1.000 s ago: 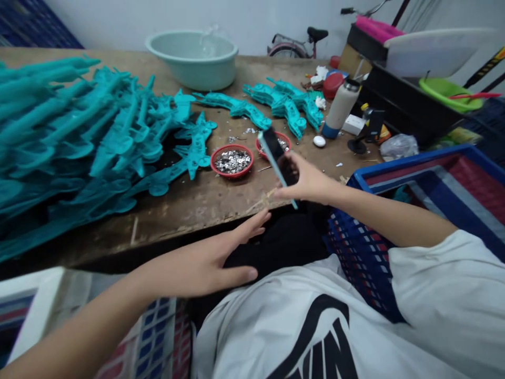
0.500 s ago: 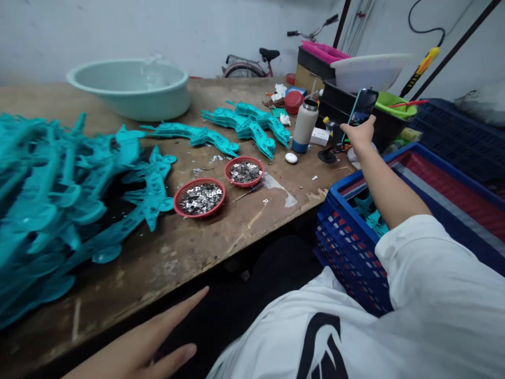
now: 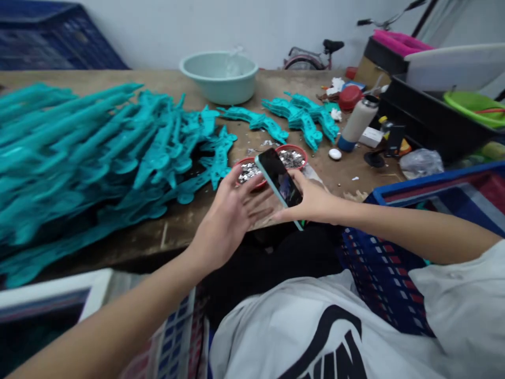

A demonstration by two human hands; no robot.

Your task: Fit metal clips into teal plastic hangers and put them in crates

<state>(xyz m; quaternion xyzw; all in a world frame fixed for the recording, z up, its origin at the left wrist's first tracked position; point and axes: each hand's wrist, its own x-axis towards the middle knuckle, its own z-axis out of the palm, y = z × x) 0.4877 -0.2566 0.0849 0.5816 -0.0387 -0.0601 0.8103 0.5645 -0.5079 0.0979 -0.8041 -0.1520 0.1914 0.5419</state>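
1. At the far left, a big heap of teal plastic parts (image 3: 98,152) covers most of the wooden tabletop (image 3: 177,226), reaching towards its near edge.
2. A pale green basin (image 3: 219,76) stands at the far side, behind the heap.
3. The left hand (image 3: 229,216) hovers over the near edge, fingers spread wide and holding nothing. Its fingertips lie just beside the phone; I cannot tell whether they touch it.
4. The phone (image 3: 281,181) is tilted with its dark screen up, above two red dishes (image 3: 292,155) of small metal bits.
5. The right hand (image 3: 311,202) grips the phone from the right.
6. Further right and far, a smaller teal pile (image 3: 303,113) lies near a white bottle (image 3: 357,123).
7. A blue crate (image 3: 394,252) sits at the near right, under the right forearm.
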